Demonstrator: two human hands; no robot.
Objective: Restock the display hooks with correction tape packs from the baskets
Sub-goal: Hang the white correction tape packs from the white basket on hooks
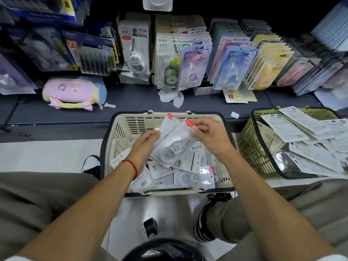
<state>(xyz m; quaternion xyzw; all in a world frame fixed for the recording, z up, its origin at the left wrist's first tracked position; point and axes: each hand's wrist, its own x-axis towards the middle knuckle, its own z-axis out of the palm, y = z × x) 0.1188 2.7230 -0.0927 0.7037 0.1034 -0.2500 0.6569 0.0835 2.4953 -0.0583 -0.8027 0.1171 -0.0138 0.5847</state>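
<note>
Packs in hand: a fanned bunch of correction tape packs (pixel 174 140), about 2 or 3, held just above the cream basket (pixel 120 129).
Left hand (pixel 145 144): its grip is curled under the lower edge of the bunch, supporting it.
Right hand (pixel 209 136): its grip pinches the top corner near the red tabs, fingers narrow.
Handling: light, I'd judge; thin stiff card with a clear plastic blister, glossy and likely to slide against its neighbours. Best held by the card edge near the hang hole, not the bubble.
Remaining stock: loose packs piled in the cream basket; more lie heaped in the green basket (pixel 250 147) to the right.
Display hooks: rows of hanging packs (pixel 195 68) on the dark shelf (pixel 131 98) ahead, tightly crowded.
Room: tiled floor, person crouched low, a pink pouch (pixel 73 91) on the shelf.
</note>
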